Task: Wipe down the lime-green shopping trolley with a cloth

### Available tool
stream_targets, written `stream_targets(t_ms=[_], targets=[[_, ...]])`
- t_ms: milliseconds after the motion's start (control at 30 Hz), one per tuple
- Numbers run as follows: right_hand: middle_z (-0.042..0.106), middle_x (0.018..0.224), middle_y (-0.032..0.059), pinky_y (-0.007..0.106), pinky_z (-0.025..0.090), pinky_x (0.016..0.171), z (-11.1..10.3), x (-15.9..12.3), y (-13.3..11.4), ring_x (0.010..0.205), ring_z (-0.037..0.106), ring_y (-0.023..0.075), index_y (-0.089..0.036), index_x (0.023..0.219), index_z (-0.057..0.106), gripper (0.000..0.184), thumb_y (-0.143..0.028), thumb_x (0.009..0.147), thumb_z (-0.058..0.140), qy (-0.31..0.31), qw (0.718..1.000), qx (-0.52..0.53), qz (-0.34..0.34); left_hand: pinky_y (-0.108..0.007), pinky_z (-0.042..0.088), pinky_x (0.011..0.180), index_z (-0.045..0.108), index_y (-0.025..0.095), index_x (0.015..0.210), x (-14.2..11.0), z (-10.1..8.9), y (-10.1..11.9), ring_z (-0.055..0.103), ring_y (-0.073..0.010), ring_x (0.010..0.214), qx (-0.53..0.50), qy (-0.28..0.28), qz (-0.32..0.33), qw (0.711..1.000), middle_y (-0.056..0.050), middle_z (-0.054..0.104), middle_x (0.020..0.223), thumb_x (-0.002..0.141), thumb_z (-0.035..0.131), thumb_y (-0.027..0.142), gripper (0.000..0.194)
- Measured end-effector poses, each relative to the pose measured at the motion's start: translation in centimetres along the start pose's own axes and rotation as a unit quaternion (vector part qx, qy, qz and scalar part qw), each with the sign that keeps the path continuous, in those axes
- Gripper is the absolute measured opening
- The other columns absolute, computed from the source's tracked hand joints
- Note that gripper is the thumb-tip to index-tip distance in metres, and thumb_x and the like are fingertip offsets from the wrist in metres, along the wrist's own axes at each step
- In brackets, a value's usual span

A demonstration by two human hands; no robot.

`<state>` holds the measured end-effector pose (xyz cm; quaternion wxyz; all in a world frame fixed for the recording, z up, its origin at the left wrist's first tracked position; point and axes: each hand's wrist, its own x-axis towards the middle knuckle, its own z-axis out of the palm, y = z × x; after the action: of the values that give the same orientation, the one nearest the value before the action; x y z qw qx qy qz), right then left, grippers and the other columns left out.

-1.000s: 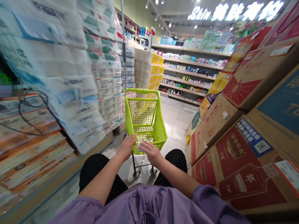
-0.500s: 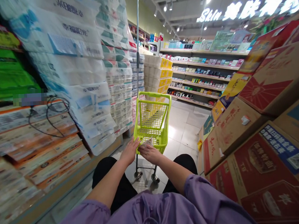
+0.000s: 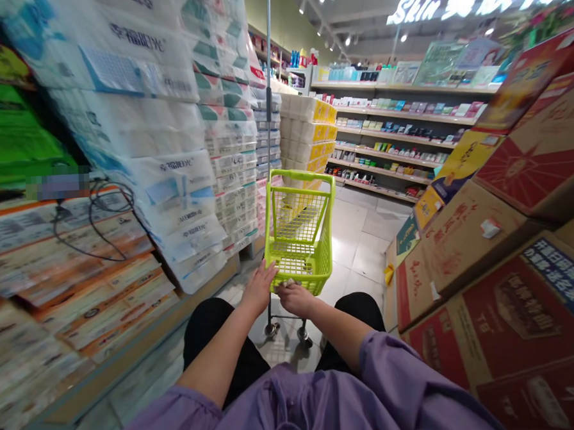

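A lime-green shopping cart [image 3: 327, 264] with a mesh basket stands directly in front of me, between my knees. My left hand [image 3: 259, 287] lies at the near left corner of its rim, fingers stretched out. At the near edge of the basket, my right hand [image 3: 295, 298] is closed, its fingers curled round a small crumpled whitish tissue [image 3: 285, 283]. Most of the tissue is hidden under the fingers. Two of the cart's wheels show below on the tiles. Inside the basket, the floor grid shows through the mesh.
Stacked toilet paper packs [image 3: 166, 118] rise on the left, with orange-and-white packs [image 3: 108, 295] lower down. Cardboard cartons [image 3: 476, 243] are piled close on the right. A tiled aisle [image 3: 350, 237] runs ahead to shelves [image 3: 397, 113] of small boxes. A thin upright pole [image 3: 268, 55] rises behind the cart.
The view has swung left, so the cart sits further right in it. My right hand's fingers, earlier stretched flat over the tissue, have curled in. My left hand stays at the rim.
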<state>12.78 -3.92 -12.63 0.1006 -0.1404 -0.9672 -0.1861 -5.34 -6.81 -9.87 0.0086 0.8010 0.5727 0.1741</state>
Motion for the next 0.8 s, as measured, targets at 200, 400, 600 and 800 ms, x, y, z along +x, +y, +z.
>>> stream_targets(t_ms=[200,400,600,800], targets=[[0.067,0.113,0.01,0.034,0.046,0.095,-0.1,-0.2,-0.1,0.116,0.054,0.02,-0.014,0.099,0.069,0.026,-0.012,0.093,0.044,-0.01,0.999,0.006,0.043,-0.043,0.026,0.116,0.041,0.02,0.139,0.0,-0.4,0.6,0.007,-0.018,0.146,0.002,-0.014,-0.006,1.0,-0.001,0.032,0.153,0.076,0.03,-0.003,0.068],[0.066,0.115,0.0076,0.033,0.047,0.092,-0.4,-1.2,-0.4,0.111,0.055,0.0198,-0.018,0.1,0.069,0.028,-0.012,0.093,0.043,-0.033,0.997,0.022,0.065,-0.046,0.029,0.114,0.04,0.021,0.141,-0.3,-0.1,0.8,0.007,-0.0193,0.146,0.017,0.015,0.009,1.0,-0.002,0.031,0.153,0.077,0.031,-0.002,0.069],[0.064,0.121,0.0089,0.035,0.047,0.093,-1.6,-2.0,-0.4,0.112,0.053,0.0205,-0.018,0.104,0.069,0.029,-0.016,0.095,0.042,-0.047,0.995,0.038,0.084,-0.049,0.021,0.117,0.021,0.026,0.149,-1.4,0.6,1.2,0.002,-0.02,0.146,0.067,0.037,0.011,0.997,0.0,0.019,0.157,0.077,0.03,-0.003,0.078],[0.065,0.119,0.0078,0.033,0.046,0.095,-3.6,-3.7,-0.7,0.111,0.054,0.0202,-0.019,0.101,0.07,0.026,-0.017,0.094,0.045,-0.056,0.991,0.05,0.107,-0.046,0.017,0.118,0.016,0.024,0.15,-1.7,1.2,1.4,0.001,-0.0203,0.146,0.067,0.055,-0.004,0.996,-0.001,0.015,0.158,0.078,0.03,-0.003,0.078]])
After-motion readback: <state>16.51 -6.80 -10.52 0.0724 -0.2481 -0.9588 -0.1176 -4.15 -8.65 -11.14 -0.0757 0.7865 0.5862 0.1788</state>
